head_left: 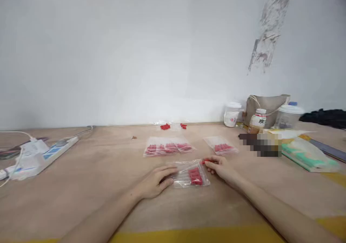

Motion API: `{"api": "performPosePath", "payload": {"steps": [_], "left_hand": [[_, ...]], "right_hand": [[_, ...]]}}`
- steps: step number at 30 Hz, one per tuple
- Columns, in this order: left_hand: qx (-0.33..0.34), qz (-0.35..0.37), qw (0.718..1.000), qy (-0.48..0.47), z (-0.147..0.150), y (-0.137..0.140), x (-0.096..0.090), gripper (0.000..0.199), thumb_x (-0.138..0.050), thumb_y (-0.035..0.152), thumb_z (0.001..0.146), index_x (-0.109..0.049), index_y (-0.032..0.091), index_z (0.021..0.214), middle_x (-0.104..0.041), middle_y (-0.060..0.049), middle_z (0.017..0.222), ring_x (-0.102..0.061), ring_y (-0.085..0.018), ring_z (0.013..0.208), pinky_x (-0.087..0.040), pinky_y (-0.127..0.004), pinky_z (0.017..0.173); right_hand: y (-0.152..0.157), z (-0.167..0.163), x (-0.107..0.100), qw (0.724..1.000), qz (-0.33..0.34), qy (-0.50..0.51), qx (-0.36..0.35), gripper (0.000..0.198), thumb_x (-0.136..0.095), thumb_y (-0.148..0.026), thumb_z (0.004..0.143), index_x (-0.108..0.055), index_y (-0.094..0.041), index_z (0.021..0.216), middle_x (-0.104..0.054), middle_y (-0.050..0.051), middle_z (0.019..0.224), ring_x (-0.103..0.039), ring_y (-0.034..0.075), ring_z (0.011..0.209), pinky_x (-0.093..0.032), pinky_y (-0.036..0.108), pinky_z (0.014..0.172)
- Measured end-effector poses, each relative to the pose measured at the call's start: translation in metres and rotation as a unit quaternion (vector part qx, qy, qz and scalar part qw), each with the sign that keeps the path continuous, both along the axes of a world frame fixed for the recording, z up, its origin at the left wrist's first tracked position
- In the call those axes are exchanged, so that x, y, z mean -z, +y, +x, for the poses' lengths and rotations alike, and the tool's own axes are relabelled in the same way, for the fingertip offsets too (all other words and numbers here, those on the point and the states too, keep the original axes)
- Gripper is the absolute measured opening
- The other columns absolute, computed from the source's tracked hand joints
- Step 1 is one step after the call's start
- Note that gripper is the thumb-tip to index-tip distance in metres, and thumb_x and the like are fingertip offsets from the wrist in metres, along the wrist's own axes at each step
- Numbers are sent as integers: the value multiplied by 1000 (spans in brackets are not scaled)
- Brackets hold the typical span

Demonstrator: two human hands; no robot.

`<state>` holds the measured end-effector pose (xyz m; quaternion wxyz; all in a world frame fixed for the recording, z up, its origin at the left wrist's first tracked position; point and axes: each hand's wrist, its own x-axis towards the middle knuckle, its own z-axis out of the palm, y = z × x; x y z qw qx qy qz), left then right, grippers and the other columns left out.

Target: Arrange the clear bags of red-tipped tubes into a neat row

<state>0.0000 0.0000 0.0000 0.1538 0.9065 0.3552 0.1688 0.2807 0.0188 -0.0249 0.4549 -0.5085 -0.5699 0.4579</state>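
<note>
A clear plastic zip bag [181, 177] lies flat on the table with several red pieces [195, 176] inside, near its right end. My left hand [159, 181] rests at the bag's left edge, thumb and fingers apart, fingertips touching the plastic. At the bag's upper right corner, my right hand [220, 168] pinches a small red piece [205, 161] between thumb and fingers. Just beyond lie more clear bags [154, 142] holding red pieces in a row. Another filled bag [213, 141] lies farther right, beyond my right hand.
Small red heaps [165, 127] on clear plastic lie by the wall. A white power strip [58, 152] with cables stands left. To the right are a paper cup [231, 115], a bottle [258, 120], a beige bag [267, 104], a lidded plastic cup [288, 118] and a green-patterned book [310, 154].
</note>
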Motion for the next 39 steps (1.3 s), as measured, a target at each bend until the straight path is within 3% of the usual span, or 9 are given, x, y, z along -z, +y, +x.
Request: {"api": "performPosePath", "payload": {"steps": [4,11,20,22,25,27,30,34,39], "left_hand": [[9,0,1000,-4,0,-1,0,37,-37,34,89,-39,30,126,-41,1,130,-37,-17,120,-30,-34,101],[16,-3,1000,-6,0,-1,-1,37,-36,33,89,-40,29,125,-41,0,130,-36,-17,120,-29,-35,101],[14,-3,1000,-15,0,-1,0,36,-38,33,88,-42,30,124,-42,0,129,-37,-17,119,-30,-35,101],[15,1,1000,-12,0,-1,0,36,-37,33,89,-42,29,124,-42,0,129,-37,-17,119,-30,-34,100],[13,10,1000,-5,0,0,2,36,-36,32,89,-42,29,124,-42,0,129,-38,-16,118,-31,-34,100],[10,32,999,-6,1,-1,3,35,-37,32,89,-43,28,123,-43,-1,128,-39,-17,117,-32,-34,98],[5,85,996,-7,4,-3,3,33,-39,30,87,-47,26,120,-51,-3,120,-45,-18,111,-34,-35,94],[-10,129,992,-3,10,-9,-1,28,-43,31,85,-54,23,109,-60,-5,100,-53,-19,92,-36,-35,85],[-60,51,996,-41,16,-19,-6,28,-43,38,84,-62,21,94,-61,-1,71,-53,-15,67,-38,-26,66]], "right_hand": [[1,-7,-1,1000,10,-13,6,34,-66,-39,58,-55,-14,78,-55,-4,58,-47,7,47,-37,20,46],[13,-15,10,989,108,-102,18,32,-65,-43,59,-61,-14,70,-64,4,66,-55,14,58,-44,27,57],[11,-24,6,984,61,-36,-161,35,-53,-49,70,-65,-17,79,-66,3,75,-60,19,73,-47,32,68],[12,-23,3,988,49,-17,-145,37,-53,-50,69,-63,-15,76,-63,2,68,-58,15,62,-46,28,61],[14,-20,-1,999,38,-21,-22,39,-54,-53,68,-58,-14,74,-58,-2,59,-45,7,45,-37,21,45],[15,-17,-4,999,15,-33,9,40,-54,-53,68,-58,-15,78,-58,-2,61,-41,5,43,-31,19,41],[13,-14,-7,995,-32,-60,-70,39,-61,-51,63,-61,-14,76,-61,0,64,-43,5,45,-28,18,41],[10,-10,-7,980,-99,-108,-132,37,-64,-50,60,-59,-14,66,-59,-1,56,-29,2,34,-15,19,34],[22,-8,-9,976,-113,-122,-143,30,-64,-44,59,-54,-15,61,-54,-5,51,-25,1,31,-11,20,33]]}}
